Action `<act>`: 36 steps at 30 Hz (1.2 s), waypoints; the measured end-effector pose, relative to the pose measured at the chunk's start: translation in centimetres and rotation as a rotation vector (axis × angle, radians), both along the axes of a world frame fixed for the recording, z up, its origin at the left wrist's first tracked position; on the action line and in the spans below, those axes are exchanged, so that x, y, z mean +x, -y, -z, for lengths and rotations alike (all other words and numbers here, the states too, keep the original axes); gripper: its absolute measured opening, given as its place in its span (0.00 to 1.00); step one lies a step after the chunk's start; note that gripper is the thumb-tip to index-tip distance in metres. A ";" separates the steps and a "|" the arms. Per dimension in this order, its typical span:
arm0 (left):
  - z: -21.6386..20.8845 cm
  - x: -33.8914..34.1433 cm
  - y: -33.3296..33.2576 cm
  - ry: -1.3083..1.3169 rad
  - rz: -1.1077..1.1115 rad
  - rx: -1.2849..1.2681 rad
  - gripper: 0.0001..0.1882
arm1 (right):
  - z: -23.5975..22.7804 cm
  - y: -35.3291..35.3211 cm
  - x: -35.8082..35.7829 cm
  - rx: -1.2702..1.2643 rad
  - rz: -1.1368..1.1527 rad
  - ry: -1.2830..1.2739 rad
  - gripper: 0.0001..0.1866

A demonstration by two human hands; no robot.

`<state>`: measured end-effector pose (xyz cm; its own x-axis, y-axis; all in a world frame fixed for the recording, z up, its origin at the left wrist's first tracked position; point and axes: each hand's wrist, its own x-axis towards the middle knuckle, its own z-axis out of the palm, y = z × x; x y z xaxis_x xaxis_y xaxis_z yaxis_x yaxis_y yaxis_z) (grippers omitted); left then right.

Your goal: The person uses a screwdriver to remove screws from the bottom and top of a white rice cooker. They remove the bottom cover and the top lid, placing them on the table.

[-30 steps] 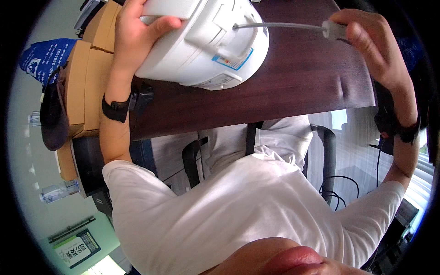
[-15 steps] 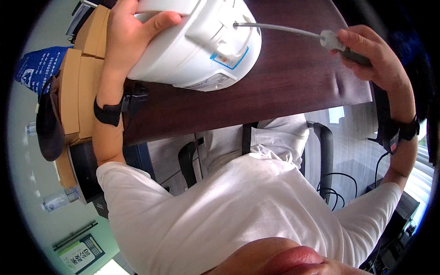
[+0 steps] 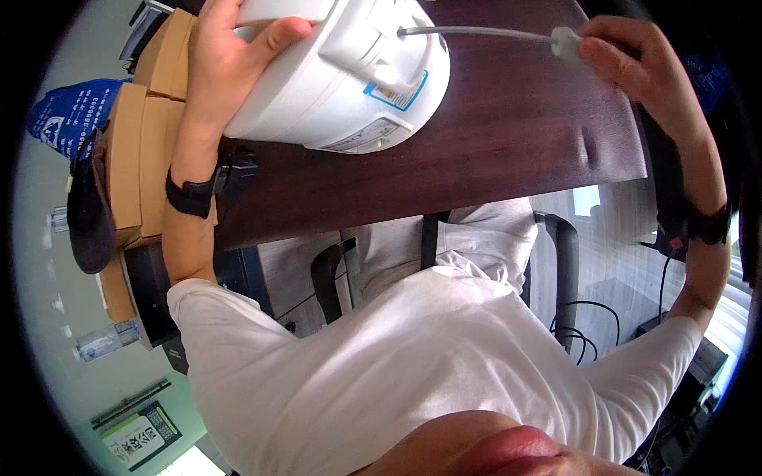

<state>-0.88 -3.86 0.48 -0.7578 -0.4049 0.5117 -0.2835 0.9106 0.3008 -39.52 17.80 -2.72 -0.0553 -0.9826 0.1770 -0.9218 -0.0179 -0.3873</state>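
A white rounded plastic appliance [image 3: 309, 103], perhaps a small rice cooker, lies tilted on the dark table. It bears a blue-edged sticker and a silver plate. My left hand [image 3: 234, 59] grips it from the left, thumb pressed on its shell; the fingertips are out of frame. At the right, my right hand [image 3: 635, 59] is closed around the pale handle of a screwdriver [image 3: 492, 32]. The long metal shaft runs leftward, its tip inside a hole in the appliance's recessed side. Most of the handle is hidden in my palm.
The dark wooden table [image 3: 357, 190] ends just before my lap. Cardboard boxes [image 3: 159, 170] stand at the left, with a blue printed bag [image 3: 67, 115] and a dark shoe-like item [image 3: 89, 222] beside them. A black chair armrest [image 3: 562, 254] and black cables [image 3: 587, 341] are at the lower right.
My right hand has moved a little farther away and rolled on the screwdriver, covering the handle's dark part. The shaft stays in the hole. The appliance has barely shifted under my left hand.
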 end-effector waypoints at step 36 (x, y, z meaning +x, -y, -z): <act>-0.3 -3.0 0.2 0.090 -0.009 -0.019 0.43 | 1.0 -3.9 -0.2 0.343 -0.049 1.180 0.24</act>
<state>-3.92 -4.10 0.77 -0.7976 -0.4029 0.4490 -0.3170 0.9132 0.2563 -39.73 21.71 -3.67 0.0318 -0.9740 -0.2243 -0.0046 0.2242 -0.9745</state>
